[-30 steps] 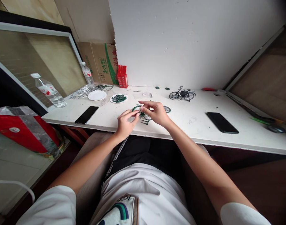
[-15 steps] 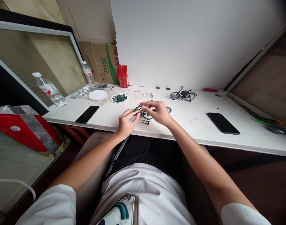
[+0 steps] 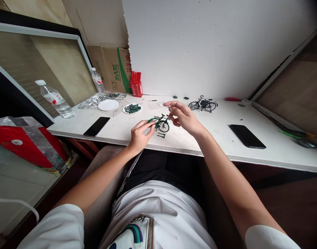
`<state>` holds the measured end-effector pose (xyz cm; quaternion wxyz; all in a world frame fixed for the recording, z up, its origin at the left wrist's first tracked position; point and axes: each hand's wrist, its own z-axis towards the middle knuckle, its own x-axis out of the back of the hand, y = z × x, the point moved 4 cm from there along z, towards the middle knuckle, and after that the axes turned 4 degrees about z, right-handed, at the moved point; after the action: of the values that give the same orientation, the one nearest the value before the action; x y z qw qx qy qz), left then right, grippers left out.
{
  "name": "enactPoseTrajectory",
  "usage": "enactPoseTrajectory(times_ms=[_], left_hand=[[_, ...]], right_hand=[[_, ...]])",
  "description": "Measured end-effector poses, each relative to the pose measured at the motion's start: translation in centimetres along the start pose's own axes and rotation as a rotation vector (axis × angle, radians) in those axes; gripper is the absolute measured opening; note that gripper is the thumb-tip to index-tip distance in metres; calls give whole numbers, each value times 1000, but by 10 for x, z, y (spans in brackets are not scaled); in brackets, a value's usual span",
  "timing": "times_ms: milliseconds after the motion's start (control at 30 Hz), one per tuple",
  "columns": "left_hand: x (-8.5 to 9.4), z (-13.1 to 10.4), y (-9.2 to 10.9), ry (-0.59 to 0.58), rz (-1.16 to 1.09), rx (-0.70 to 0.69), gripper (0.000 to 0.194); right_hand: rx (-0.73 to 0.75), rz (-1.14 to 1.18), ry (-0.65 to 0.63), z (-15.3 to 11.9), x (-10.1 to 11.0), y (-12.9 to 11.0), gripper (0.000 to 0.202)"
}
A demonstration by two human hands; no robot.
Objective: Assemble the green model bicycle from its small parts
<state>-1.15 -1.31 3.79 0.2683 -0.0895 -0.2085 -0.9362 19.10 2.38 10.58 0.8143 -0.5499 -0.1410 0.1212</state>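
My left hand is closed on the rear end of a small green model bicycle, pinching it between thumb and fingers. One black-spoked wheel of it shows; the rear is partly hidden by my fingers. My right hand is off the model, to its right, with the index finger stretched out and the other fingers loosely bent. Its fingertips are over a small part bag near the back, and I see nothing held in them. A small dark green frame-like part lies below the bicycle.
A finished black model bicycle stands at the back right. A white plate holds green parts, beside another white plate. Phones lie left and right. Bottles, a red box and a carton stand left.
My right hand has let go of the model and moved up and to the right, uncovering the bicycle's front. It now hides the loose wheel seen before. My left hand has stayed put.
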Motion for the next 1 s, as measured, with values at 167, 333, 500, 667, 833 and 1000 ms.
enactPoseTrajectory(times_ms=[167,333,500,667,833,1000], left_hand=[[0,-2,-2,-6,55,-50,23],[0,-3,-4,-7,122,-152,26],[0,-3,-7,-14,135,-159,27],[1,-2,-7,-23,149,-124,26],[0,-2,-6,-47,146,-144,25],[-1,-2,-7,-69,142,-125,25]], right_hand=[[66,194,94,3,-7,4,38],[79,231,92,3,-16,10,46],[61,461,250,2,-13,12,36],[-19,647,357,8,-1,29,23],[-156,718,331,15,3,51,26],[-255,739,224,14,-4,49,14]])
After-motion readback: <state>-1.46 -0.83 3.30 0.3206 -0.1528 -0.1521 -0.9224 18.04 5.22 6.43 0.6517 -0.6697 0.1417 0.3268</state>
